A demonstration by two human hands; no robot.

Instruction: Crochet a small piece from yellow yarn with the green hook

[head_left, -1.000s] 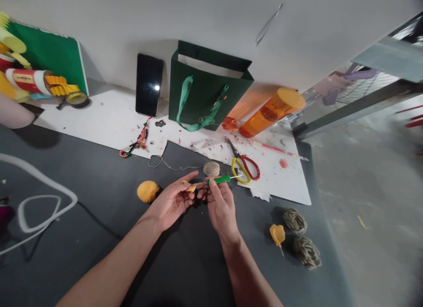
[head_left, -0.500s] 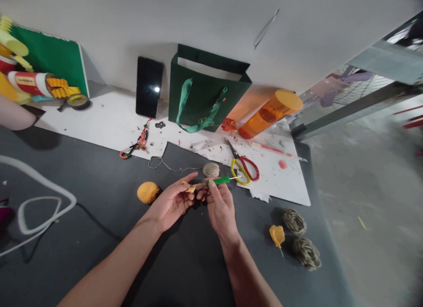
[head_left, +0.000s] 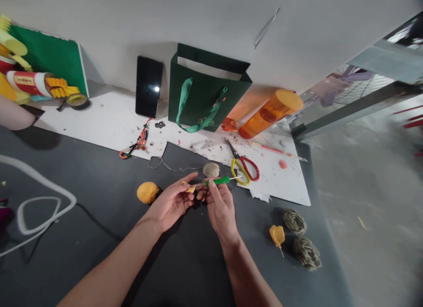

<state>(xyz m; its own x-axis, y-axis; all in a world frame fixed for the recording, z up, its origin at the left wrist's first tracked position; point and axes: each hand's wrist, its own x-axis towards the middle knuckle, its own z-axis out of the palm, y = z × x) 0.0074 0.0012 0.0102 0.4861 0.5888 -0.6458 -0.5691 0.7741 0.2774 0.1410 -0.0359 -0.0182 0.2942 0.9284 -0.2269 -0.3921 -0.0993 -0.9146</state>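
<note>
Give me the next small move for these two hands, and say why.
Probably ease the green-handled tool toward the small yellow piece: the left hand pinches the piece, and the right hand holds the tool close beside it, one metal tip pointing away. Whether tool and piece touch is too small to tell.

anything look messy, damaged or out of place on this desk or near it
Yes. The white board under the scissors looks soiled, with dark specks and a reddish blotch, and a ragged white bit sticks out at its front edge. A yellow scrap also lies on the floor, off the desk.
</note>
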